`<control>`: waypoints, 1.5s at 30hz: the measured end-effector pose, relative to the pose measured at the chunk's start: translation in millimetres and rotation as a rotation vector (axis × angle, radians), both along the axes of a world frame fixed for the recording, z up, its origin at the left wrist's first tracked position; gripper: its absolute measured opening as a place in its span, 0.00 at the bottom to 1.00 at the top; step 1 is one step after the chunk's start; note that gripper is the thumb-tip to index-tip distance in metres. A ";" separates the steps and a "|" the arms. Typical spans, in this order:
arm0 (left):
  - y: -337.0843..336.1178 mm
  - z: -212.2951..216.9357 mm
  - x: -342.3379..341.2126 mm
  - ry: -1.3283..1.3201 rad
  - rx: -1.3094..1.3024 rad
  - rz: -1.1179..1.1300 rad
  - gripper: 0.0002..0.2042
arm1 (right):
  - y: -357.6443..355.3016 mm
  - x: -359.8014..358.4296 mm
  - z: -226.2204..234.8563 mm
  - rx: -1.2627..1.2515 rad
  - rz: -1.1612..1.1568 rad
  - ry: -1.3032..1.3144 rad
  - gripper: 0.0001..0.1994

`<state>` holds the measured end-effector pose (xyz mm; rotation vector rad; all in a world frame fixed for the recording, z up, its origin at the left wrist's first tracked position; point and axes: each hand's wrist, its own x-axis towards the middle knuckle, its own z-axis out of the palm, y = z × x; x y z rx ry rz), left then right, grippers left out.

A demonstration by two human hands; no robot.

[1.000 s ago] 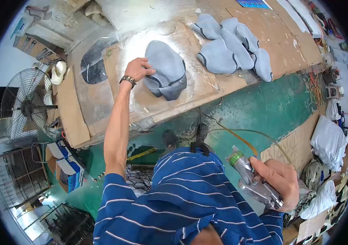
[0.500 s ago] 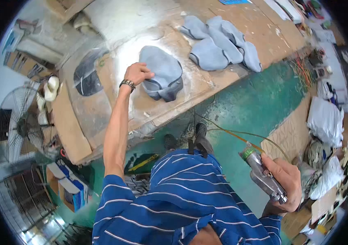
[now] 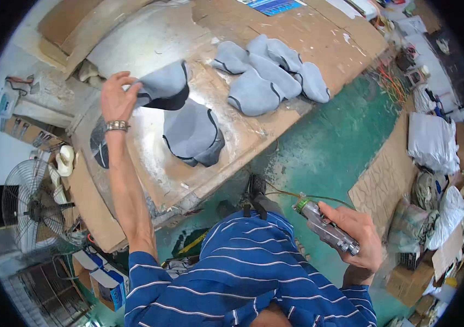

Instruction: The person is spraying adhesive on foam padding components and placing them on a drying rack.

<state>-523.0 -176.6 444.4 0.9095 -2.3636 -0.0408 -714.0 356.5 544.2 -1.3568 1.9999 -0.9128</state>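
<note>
My left hand (image 3: pixel 118 98) pinches one end of a grey fabric piece (image 3: pixel 162 84) with a dark underside, raised above the table. Below and to its right lies a stack of similar grey fabric pieces (image 3: pixel 189 131) with black edging, on whitened cardboard. In my right hand (image 3: pixel 358 231), away from the table's front edge, is a metal spray gun (image 3: pixel 327 226) with a green ring, its hose leading off behind. The fingers are wrapped round its body.
Several more grey pieces (image 3: pixel 255 98) lie in a pile farther right on the cardboard-covered table (image 3: pixel 324 32). At the left stands a round fan (image 3: pixel 35 210). Wrapped bundles (image 3: pixel 433 144) line the right side, and the hose (image 3: pixel 281 192) crosses over the green floor (image 3: pixel 319 141).
My left hand has lifted the top grey piece off the stack and moved it to the left. The spray gun has shifted slightly left in my right hand, and the view has turned.
</note>
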 end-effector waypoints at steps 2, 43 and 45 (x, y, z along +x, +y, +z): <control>-12.0 24.1 11.2 0.071 0.046 0.130 0.11 | -8.9 -19.4 -10.8 -0.018 0.050 -0.033 0.38; -101.0 -320.4 415.0 0.244 0.239 0.931 0.34 | -183.9 168.0 1.8 0.213 0.068 0.119 0.33; -66.1 -318.4 410.8 0.355 0.236 0.875 0.32 | -178.9 153.5 6.1 0.177 0.074 0.134 0.33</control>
